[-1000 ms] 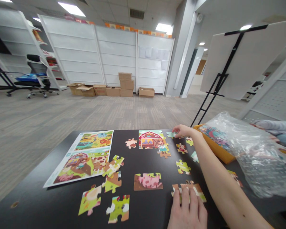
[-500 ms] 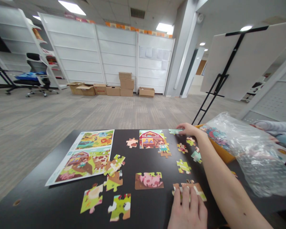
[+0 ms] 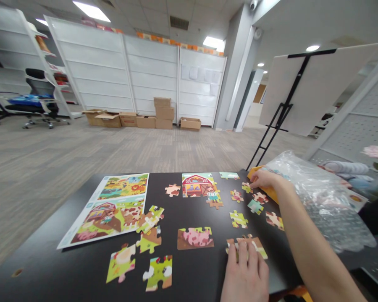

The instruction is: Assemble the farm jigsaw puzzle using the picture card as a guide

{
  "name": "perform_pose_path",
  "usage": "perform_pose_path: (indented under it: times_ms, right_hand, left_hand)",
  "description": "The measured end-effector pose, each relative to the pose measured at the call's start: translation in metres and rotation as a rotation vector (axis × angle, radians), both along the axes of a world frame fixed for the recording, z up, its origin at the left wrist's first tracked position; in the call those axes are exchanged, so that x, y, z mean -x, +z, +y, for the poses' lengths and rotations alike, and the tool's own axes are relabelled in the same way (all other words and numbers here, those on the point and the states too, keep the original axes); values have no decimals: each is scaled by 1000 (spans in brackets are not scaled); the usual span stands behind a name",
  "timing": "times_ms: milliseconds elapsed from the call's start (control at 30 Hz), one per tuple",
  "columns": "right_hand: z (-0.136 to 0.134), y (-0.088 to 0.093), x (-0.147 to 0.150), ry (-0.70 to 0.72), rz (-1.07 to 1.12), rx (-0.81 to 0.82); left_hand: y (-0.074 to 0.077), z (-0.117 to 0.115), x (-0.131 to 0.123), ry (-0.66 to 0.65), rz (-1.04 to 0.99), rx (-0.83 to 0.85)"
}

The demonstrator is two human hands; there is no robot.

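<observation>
My left hand [image 3: 246, 270] lies with fingers stretched over joined brown-and-cream puzzle pieces [image 3: 258, 246], partly covering them. My right hand [image 3: 266, 178] reaches across to the table's far right, fingertips closed at the edge of a small green puzzle piece [image 3: 246, 187]. A pale green-blue piece [image 3: 229, 175] lies to its left at the far edge. Nearby are a red-and-pink piece [image 3: 237, 196], a brown-spotted piece [image 3: 260, 198], a teal piece [image 3: 255, 206] and a green piece [image 3: 238, 219]. A joined barn section [image 3: 197, 185] and a pink pig section [image 3: 195, 238] lie mid-table.
A printed picture sheet [image 3: 105, 209] lies at left, with several loose pieces overlapping or near it, among them a green sheep piece [image 3: 158, 272]. At right, clear plastic wrap [image 3: 327, 218] bulges beside a yellow box [image 3: 271, 193]. A board on a black easel [image 3: 282, 115] stands beyond.
My right hand has moved right and slightly nearer, from the pale green-blue piece to the small green piece. My left hand stays on the same pieces. The view has shifted slightly.
</observation>
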State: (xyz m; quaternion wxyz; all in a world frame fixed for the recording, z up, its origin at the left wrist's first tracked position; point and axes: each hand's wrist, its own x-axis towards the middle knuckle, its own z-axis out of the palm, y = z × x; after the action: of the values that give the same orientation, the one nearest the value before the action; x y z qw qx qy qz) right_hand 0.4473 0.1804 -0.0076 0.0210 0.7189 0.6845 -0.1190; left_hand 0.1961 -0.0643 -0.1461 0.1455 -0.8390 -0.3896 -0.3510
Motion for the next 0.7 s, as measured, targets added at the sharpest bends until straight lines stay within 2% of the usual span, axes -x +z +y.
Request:
perform_pose_path:
  times_ms: [167,333,533,700]
  right_hand:
    - [-52,-4,11,58,29,52]
    - [-96,-17,26,226,65,4]
    - [-105,-19,23,287,-2,3]
    - [-105,-23,15,333,93,-59]
  left_hand:
    - [11,2,9,-39,14,10]
    - [22,3,19,-78,45,15]
    - [29,4,21,-118,146,110]
    - [26,4,18,-141,221,175]
